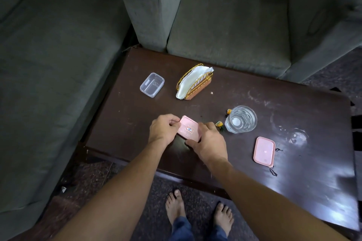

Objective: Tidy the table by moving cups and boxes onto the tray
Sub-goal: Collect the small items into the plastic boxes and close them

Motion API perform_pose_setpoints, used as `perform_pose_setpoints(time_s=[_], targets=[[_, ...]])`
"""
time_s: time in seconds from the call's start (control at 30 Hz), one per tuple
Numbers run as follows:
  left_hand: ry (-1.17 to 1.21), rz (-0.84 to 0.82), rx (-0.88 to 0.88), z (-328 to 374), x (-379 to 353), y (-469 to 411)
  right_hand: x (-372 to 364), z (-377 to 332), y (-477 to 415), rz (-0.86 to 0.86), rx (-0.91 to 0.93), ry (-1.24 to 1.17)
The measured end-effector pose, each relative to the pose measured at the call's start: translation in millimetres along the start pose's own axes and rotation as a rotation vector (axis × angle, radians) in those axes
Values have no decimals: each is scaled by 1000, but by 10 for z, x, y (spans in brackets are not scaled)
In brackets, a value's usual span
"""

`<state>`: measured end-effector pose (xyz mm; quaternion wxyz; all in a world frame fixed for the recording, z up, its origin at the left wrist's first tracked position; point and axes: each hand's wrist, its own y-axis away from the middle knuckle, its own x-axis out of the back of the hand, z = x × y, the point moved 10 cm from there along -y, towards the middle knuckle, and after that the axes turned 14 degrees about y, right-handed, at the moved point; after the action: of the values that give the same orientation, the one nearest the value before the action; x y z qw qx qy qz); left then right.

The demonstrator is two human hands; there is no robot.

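A small box with a pink lid (188, 128) sits near the front left of the dark wooden table (244, 162). My left hand (164, 128) grips its left end with curled fingers. My right hand (208, 141) grips its right and near edge. A clear open box (152, 84) without a lid stands at the back left. An empty clear glass cup (241, 119) stands to the right of my hands. A loose pink lid (264, 151) lies flat further right. No tray is in view.
A gold wire napkin holder (194, 82) with white napkins stands at the back middle. Small orange and dark scraps (219, 124) lie beside the glass. Grey sofas (227, 25) border the table at the back and left. My bare feet stand below the table's front edge.
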<state>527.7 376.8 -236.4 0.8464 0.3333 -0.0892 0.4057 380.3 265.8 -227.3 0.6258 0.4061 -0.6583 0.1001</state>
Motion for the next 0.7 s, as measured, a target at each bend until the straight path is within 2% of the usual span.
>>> perform_pose_setpoints(time_s=[0.17,0.27,0.33,0.6,0.7], targets=[[105,-16,177,-99,-1,-98,20,-36,-111,-68,-48,122],[217,-95,343,-190,-41,-92,8,-72,-165,-103,-79,166],[237,-153,389,-210,-49,-105,-23,-90,-210,-125,-85,198],[97,-225,348,-123,-77,-228,-52,-133,-332,-180,-82,260],[-58,-218,267,-41,-76,-261,20,-212,-338,-167,-42,261]])
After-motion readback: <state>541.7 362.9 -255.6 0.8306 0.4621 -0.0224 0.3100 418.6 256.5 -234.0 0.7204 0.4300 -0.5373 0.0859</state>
